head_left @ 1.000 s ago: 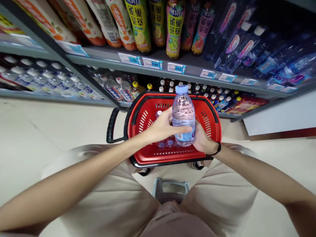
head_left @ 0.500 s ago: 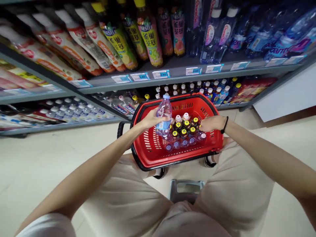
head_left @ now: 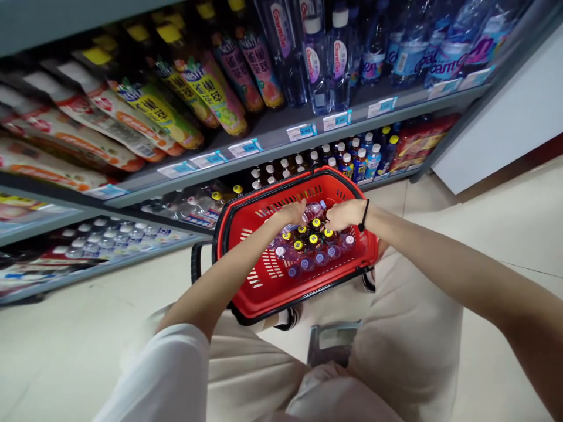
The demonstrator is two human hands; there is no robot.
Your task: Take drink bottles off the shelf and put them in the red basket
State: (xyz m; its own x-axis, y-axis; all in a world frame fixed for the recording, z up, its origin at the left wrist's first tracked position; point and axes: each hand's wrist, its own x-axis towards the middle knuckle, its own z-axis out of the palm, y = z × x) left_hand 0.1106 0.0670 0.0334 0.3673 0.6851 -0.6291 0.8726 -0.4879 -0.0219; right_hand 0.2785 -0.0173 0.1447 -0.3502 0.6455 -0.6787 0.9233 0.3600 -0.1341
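Observation:
A red shopping basket [head_left: 246, 293] with a black rim is held between my knees. My left hand [head_left: 291, 214] is down inside it, wrapped round a clear plastic water bottle [head_left: 313, 211]. The bottle lies tilted on its side near the far wall, its blue cap pointing right. My right hand [head_left: 345, 215] is close to that cap, over the basket's right part. Its fingers are curled and their tips are partly hidden. Beneath both hands stand several dark bottles with yellow caps [head_left: 313, 239] and, nearer me, clear bottles with bluish caps [head_left: 320, 257].
Ahead is a drinks shelf [head_left: 272, 146] with tea bottles [head_left: 215, 97] and water bottles [head_left: 341, 64]. Lower down are white-capped bottles [head_left: 118, 237]. A white panel [head_left: 488, 111] stands at the right. A grey stool [head_left: 332, 343] shows between my legs.
My left hand has lowered the upright water bottle into the basket and tipped it on its side. My right hand has shifted left towards the cap. The view has turned slightly.

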